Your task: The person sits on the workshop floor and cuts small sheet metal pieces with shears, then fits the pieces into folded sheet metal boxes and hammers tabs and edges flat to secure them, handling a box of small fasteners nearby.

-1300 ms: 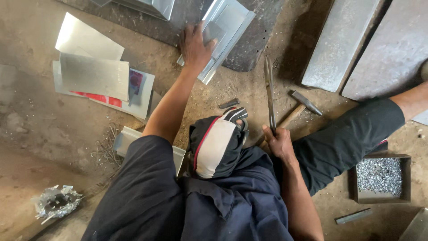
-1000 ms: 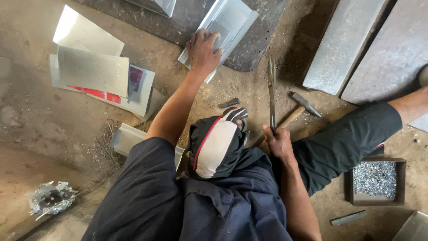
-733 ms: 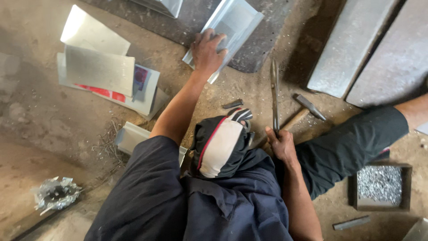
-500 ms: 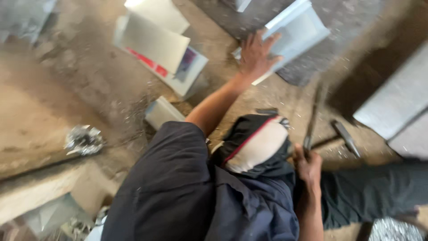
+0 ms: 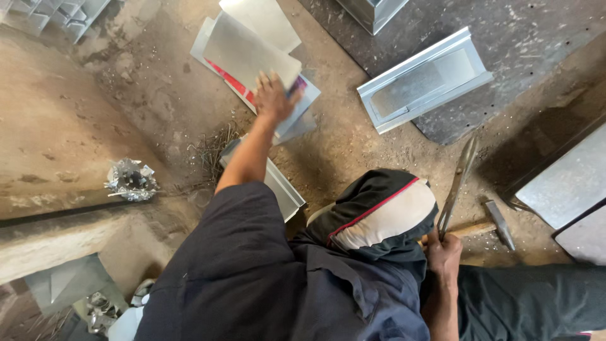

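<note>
we log the view from above: a person sits on the dirt floor (image 5: 82, 126), head covered by a dark hood with a pale panel.

step in hand, as we judge it: picking a fresh flat sheet off the stack. the left hand (image 5: 273, 98) is stretched forward with fingers spread nearly flat, palm down on the near corner of the top metal sheet (image 5: 249, 50); it presses or touches rather than grips, and nothing is closed in it yet. the right hand (image 5: 444, 252) is low by the knee, fingers wrapped round the handle of the long tin snips (image 5: 457, 186), whose blades point away, up the floor.

the stack lies ahead and to the left of the person: several thin grey sheets, fanned unevenly, one lower sheet showing a red and purple printed face. the top sheet looks dull, flat and uncreased, with sharp edges.

next move, our judgement: the fingers need to curl under the sheet edge and lift one sheet alone; thin stock may cling to the one below, and the edges call for a careful pinch.

nearby: a folded metal channel (image 5: 426, 79) on a dark plate, a hammer (image 5: 499, 222) just beside the snips hand, a second folded piece (image 5: 281, 186) under the left forearm, a crumpled scrap (image 5: 130, 179) well apart at left.
</note>
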